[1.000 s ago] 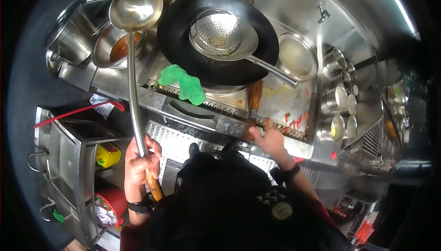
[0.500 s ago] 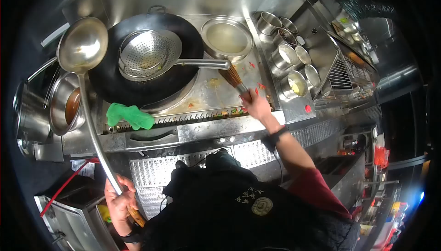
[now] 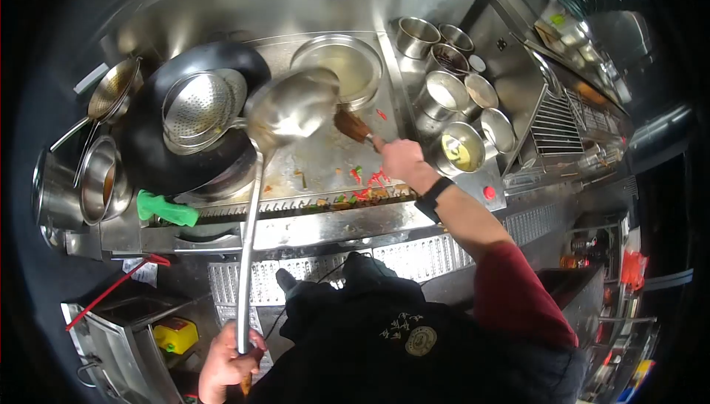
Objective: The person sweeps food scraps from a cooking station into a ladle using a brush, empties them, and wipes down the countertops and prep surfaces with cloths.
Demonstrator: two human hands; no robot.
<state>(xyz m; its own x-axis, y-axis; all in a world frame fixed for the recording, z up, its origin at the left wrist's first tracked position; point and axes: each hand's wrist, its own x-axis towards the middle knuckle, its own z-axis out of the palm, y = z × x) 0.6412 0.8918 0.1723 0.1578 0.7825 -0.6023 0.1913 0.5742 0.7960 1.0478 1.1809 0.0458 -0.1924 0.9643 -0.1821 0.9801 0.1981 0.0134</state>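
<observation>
My left hand (image 3: 231, 359) is wrapped round the lower handle of a large metal ladle (image 3: 292, 108), whose bowl hangs over the stove top between the wok and a round pot. My right hand (image 3: 403, 160) grips a brown bristle brush (image 3: 353, 126), its bristles near the steel stove top (image 3: 310, 156), just below the pot of cloudy liquid (image 3: 347, 71). Red and green food scraps (image 3: 373, 180) lie near the front grate. A perforated strainer (image 3: 200, 108) rests in the black wok (image 3: 140, 137); the ladle bowl hides part of its handle.
A green cloth (image 3: 166, 209) lies at the front edge by the wok. Metal containers (image 3: 445, 93) stand on the right, beside a wire rack (image 3: 556, 126). At the left are a steel bowl (image 3: 96, 174) and a sieve (image 3: 112, 93). A yellow container (image 3: 176, 335) sits below.
The ladle has swung right, from left of the wok to over the stove top. My right hand has moved the brush up and left. The whole view has shifted slightly.
</observation>
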